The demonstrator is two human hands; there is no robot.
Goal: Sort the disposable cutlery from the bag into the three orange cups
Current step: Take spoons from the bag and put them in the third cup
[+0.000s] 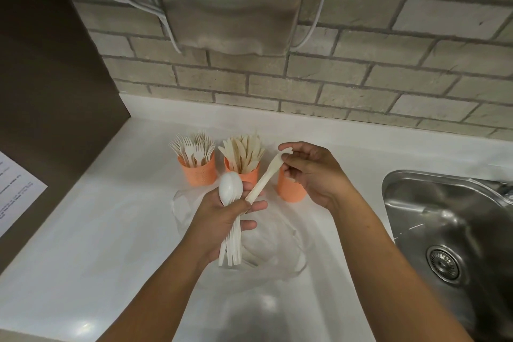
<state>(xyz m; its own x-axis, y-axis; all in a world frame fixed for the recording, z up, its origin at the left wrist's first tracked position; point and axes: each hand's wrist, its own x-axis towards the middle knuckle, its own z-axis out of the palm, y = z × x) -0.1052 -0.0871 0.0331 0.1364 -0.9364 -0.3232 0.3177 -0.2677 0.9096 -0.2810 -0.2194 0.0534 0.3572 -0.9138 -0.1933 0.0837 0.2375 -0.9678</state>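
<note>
Three orange cups stand in a row on the white counter. The left cup (198,175) is full of forks, the middle cup (248,175) full of knives, and the right cup (290,190) is half hidden behind my right hand. My left hand (222,219) grips a bundle of white spoons (229,191), bowls up, handles hanging below the fist. My right hand (311,172) pinches the top end of one cream utensil (263,178), whose lower end still rests in my left hand. The clear plastic bag (277,255) lies on the counter under my hands.
A steel sink (449,233) is set into the counter (111,230) at the right. A metal dispenser (227,0) hangs on the brick wall above the cups. A printed sheet (16,189) is on the dark panel at the left.
</note>
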